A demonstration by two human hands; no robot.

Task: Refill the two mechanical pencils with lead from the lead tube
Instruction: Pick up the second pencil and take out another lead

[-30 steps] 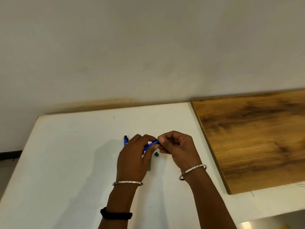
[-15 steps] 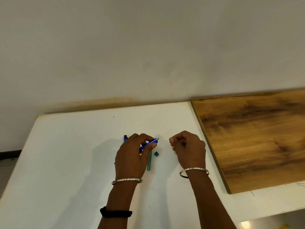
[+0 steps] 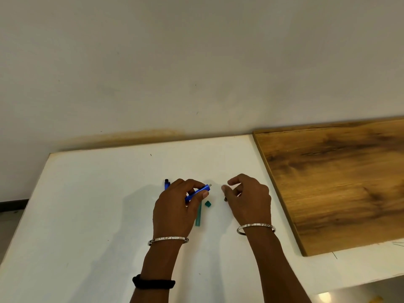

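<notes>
My left hand (image 3: pixel 175 211) grips a blue mechanical pencil (image 3: pixel 197 192), its uncapped metal end pointing up and right. A second blue pencil (image 3: pixel 167 184) lies on the white table (image 3: pixel 91 215), mostly hidden behind that hand. The green lead tube (image 3: pixel 198 216) lies just right of my left hand, with its small green cap (image 3: pixel 208 203) beside it. My right hand (image 3: pixel 250 202) hovers low to the right, thumb and fingers loosely spread and holding nothing. A small dark piece (image 3: pixel 225 199) sits on the table under its thumb.
A wooden board (image 3: pixel 341 184) lies on the right part of the table, close to my right hand. A pale wall (image 3: pixel 196 62) rises behind the table's far edge. The table's left edge drops to the floor.
My hands have drawn apart. The right hand left the pencil's end, moved right and down, and loosened its fingers, with a small dark piece now on the table. The left hand still holds the pencil.
</notes>
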